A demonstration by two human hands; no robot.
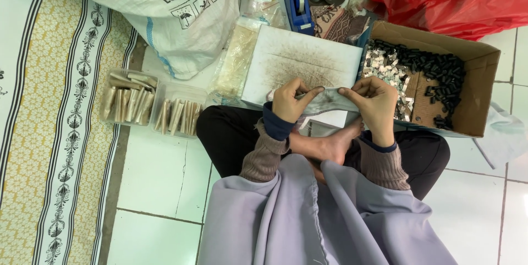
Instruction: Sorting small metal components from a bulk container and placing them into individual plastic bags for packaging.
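You hold a small clear pouch [328, 100] stretched between both hands, just above the near edge of the white board [308, 61] that lies on the floor in front of your crossed legs. Your left hand [289, 100] is closed in a pinch on the pouch's left end, thumb on top and fingers curled under. Your right hand [377, 103] is closed the same way on the right end, so the pouch spans the gap between them and sags slightly in the middle.

The pouch looks like thin, soft film: very light, limp and likely slippery, so it should crumple or slide if you grip it loosely. The edges, where you have it now, seem the best place to hold it, since pulling them apart keeps it taut and flat. It looks easy to tear or crease if you tug hard.

To your right, touching the board, stands an open cardboard box [484, 86] with black caps [440, 67] and small silver pieces [385, 67] inside. To your left, well apart from your hands, sit two clear tubs [154, 105] of pale sticks. A blue tape dispenser [298, 5] stands beyond the board.
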